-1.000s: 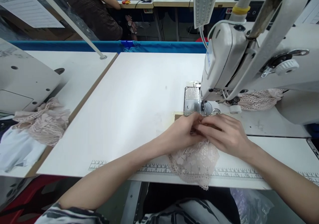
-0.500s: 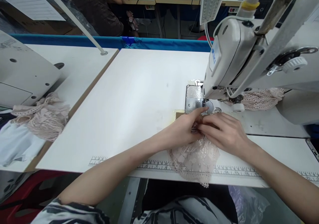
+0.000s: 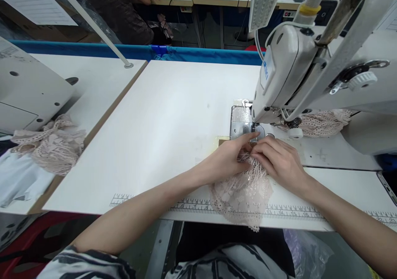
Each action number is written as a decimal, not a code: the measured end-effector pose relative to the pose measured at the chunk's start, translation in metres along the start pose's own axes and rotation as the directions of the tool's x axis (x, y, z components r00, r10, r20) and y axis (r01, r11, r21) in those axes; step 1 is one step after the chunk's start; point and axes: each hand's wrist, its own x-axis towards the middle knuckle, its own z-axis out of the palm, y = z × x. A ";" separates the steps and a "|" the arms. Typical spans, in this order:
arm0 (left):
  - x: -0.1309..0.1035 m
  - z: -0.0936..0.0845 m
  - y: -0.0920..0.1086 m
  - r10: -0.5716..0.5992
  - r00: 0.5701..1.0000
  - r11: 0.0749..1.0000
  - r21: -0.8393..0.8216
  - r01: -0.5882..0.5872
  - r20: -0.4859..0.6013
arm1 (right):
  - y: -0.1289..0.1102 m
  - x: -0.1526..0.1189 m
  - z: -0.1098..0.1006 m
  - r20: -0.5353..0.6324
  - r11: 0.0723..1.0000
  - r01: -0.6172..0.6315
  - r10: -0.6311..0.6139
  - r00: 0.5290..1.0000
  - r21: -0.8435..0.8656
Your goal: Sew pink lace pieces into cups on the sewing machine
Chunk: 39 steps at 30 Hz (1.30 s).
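Note:
A piece of pale pink lace fabric (image 3: 245,192) lies under both hands and hangs slightly over the table's front edge. My left hand (image 3: 232,157) is closed on the lace's upper edge, its index finger reaching toward the presser foot (image 3: 254,129). To its right, my right hand (image 3: 277,157) pinches the same edge, thumb and fingers together. The fingertips of both hands almost meet just in front of the needle plate (image 3: 239,121). Above them stands the white sewing machine head (image 3: 279,72). My fingers hide where the lace meets the foot.
More pink lace (image 3: 325,123) lies behind the needle area, under the machine arm. At left, a lace bundle (image 3: 57,146) and white cloth (image 3: 21,175) rest by another machine (image 3: 27,92). A printed ruler (image 3: 192,206) runs along the front edge. A person (image 3: 114,12) sits beyond the blue cloth edge (image 3: 211,55).
My right fingers have shifted slightly up toward the foot, and more gathered lace shows between my hands. The left hand stays nearly in place. The view has moved a little.

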 end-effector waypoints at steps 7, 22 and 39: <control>0.002 0.000 -0.003 -0.019 1.000 1.000 -0.002 0.019 0.002 | -0.002 -0.005 0.001 0.100 0.930 -0.259 0.241 0.965 0.262; 0.003 -0.008 -0.004 -0.122 0.992 0.972 -0.202 0.123 0.017 | 0.008 -0.007 -0.003 -0.004 0.991 -0.020 0.021 1.000 0.129; 0.004 -0.009 -0.001 -0.170 0.985 0.950 -0.257 0.174 0.039 | 0.009 -0.006 -0.003 -0.093 0.992 0.096 -0.103 0.990 -0.078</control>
